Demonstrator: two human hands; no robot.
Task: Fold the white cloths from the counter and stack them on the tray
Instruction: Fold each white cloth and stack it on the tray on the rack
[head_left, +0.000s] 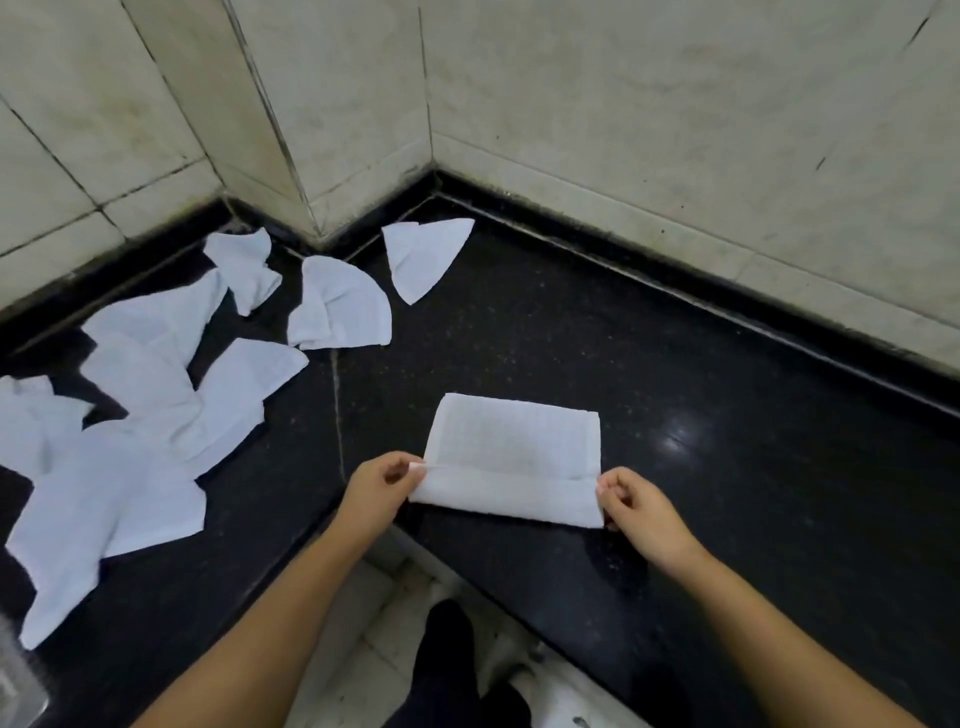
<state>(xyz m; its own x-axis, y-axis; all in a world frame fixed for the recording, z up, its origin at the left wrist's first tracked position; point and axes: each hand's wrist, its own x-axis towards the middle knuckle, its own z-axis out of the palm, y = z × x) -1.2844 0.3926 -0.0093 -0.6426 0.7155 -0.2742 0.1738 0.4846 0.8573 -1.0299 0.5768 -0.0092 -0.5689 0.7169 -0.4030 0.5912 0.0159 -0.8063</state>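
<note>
So right now I've got both hands on one white cloth (511, 457) that's lying flat on the black counter (701, 415), close to the front edge where I'm standing. My left hand (376, 491) pinches the near-left corner between thumb and fingertip, and my right hand (636, 512) pinches the near-right corner the same way, the other fingers loosely curled and not gripping anything else. The near strip is already lifted and turned over onto the rest of the cloth, so I reckon I'm partway into a fold, and holding the two corners level like this is what keeps the crease straight and the edges square. Working it near the counter's edge makes sense too, since my arms don't have to stretch and the bare stone gives a flat surface to press against. The rest of the pile (140, 426) is off to my left, a loose overlapping heap of unfolded cloths, with a few more scattered toward the back corner, one crumpled (247, 270), one rounded-looking (340, 304) and one lying by the tiled wall (423, 257). They're well apart from the one I'm folding, which keeps my working spot free. Something pale and see-through sits at the very bottom-left edge (15, 675), and it might be the tray, but I can't tell from this little sliver. Nothing looks stacked yet, so I'd guess plenty of folding remains.
</note>
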